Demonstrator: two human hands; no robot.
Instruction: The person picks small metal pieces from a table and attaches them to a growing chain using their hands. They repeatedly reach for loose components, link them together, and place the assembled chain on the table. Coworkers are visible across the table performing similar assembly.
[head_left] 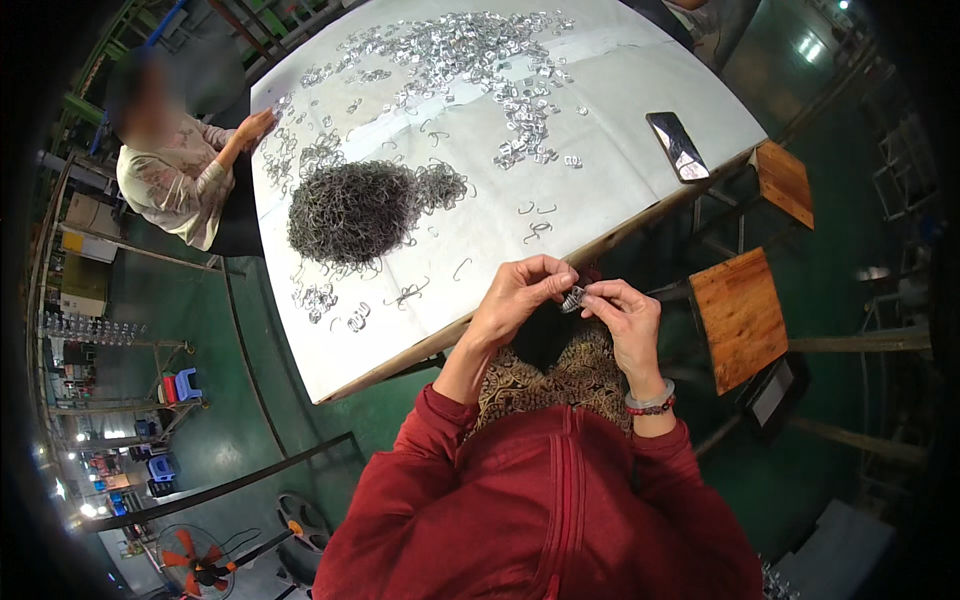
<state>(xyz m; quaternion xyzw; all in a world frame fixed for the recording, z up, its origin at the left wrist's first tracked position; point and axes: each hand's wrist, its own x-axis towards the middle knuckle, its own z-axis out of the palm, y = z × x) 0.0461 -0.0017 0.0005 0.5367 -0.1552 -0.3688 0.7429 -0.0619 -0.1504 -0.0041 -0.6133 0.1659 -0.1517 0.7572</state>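
Observation:
Both my hands meet just off the near edge of the white-covered table (470, 275), above my lap. Thumb and fingers of my left hand (518, 298) pinch a small silvery metal piece (573, 299) from the left. From the other side, my right hand (622, 315) grips the same piece with its fingertips. The piece looks ridged, but fingers cover part of it and its exact kind is too small to tell. Nearest on the table lie several loose bent wire hooks (538, 230).
A dark heap of wire hooks (350, 212) sits left of centre. Silvery metal clips (470, 50) spread over the far side. A phone (678, 147) lies near the right edge. Wooden stools (740, 320) stand at right. Another person (175, 175) works at the table's left side.

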